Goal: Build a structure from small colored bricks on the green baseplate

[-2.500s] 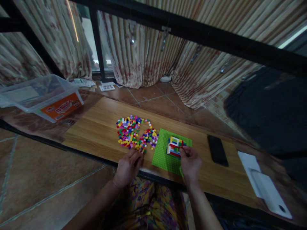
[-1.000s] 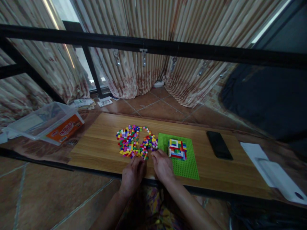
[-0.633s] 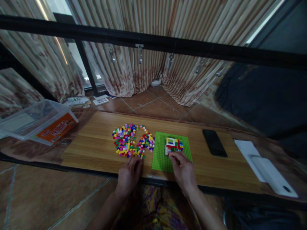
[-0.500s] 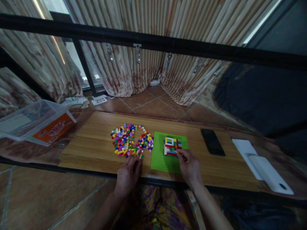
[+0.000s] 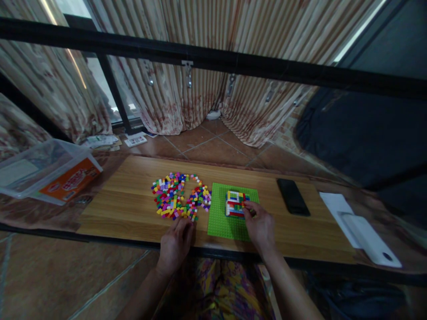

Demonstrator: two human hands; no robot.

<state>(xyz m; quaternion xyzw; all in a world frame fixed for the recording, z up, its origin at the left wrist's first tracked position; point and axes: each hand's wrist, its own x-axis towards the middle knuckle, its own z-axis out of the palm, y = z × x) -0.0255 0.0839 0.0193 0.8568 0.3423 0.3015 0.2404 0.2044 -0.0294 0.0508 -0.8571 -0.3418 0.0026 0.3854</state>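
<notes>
A small structure of multicoloured toy bricks [image 5: 235,204] stands on a green baseplate [image 5: 220,226] in the middle of the table. My right hand [image 5: 260,226] is at its right side, fingers closed in a pinch against the structure's edge. Whatever lies between those fingertips is too small to make out. Left of the baseplate spreads a pile of loose toy bricks [image 5: 173,200] in many colours. At the pile's near edge rests my left hand [image 5: 176,242], its fingers curled together. Its fingertips are close to the nearest bricks, and anything in them is hidden.
A black phone [image 5: 292,197] lies right of the baseplate on the wooden table [image 5: 113,200]. Farther right are a white sheet [image 5: 333,204] and a white device [image 5: 370,240]. A clear plastic box [image 5: 50,171] with an orange label stands left. A dark bar [image 5: 207,60] crosses beyond the table.
My right hand's fingertips have shifted slightly up along the structure's right side. My left hand stays by the pile. The whole view has moved a little.
</notes>
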